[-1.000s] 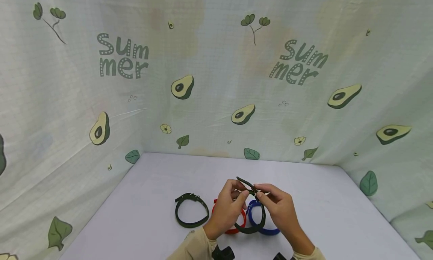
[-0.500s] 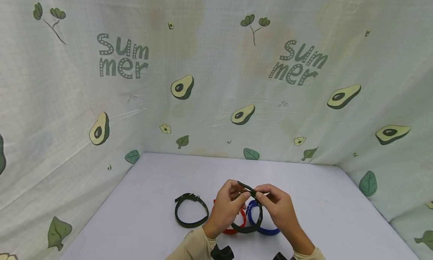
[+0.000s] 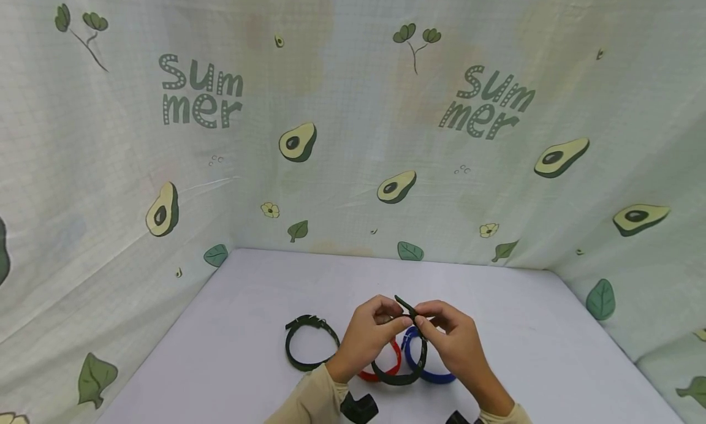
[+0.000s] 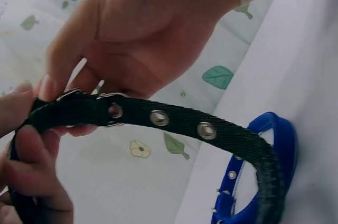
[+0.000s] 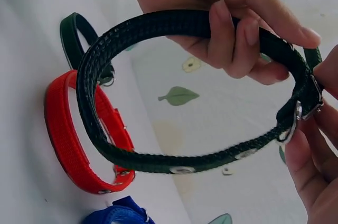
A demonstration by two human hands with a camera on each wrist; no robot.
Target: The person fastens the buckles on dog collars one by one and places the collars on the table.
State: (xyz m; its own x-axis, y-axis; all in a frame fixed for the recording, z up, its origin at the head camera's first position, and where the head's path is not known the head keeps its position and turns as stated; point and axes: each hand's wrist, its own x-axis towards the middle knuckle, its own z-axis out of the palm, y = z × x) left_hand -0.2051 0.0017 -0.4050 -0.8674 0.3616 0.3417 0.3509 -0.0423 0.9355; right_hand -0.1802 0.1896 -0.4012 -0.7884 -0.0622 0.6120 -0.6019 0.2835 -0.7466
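Both hands hold a dark green pet collar (image 3: 398, 380) above the table, its loop hanging down between them in the head view. My left hand (image 3: 366, 332) grips the strap with curled fingers, thumb near the buckle. In the right wrist view this hand (image 5: 232, 28) wraps the strap from behind. My right hand (image 3: 455, 338) pinches the collar at its metal buckle (image 5: 317, 94), beside a D-ring (image 5: 296, 121). The strap's free end (image 3: 405, 305) sticks up between the hands. Metal eyelets (image 4: 159, 118) line the strap in the left wrist view. Fingers partly hide the buckle.
On the white table (image 3: 248, 289), a red collar (image 3: 394, 364) and a blue collar (image 3: 438, 378) lie beneath the hands, partly covered. Another dark green collar (image 3: 295, 364) lies to the left. A printed curtain (image 3: 342, 105) surrounds the table behind and at the sides.
The held collar's loop has shifted slightly left and down, and its free end has moved a little right. My left thumb has come closer to the right hand, which has hardly moved.
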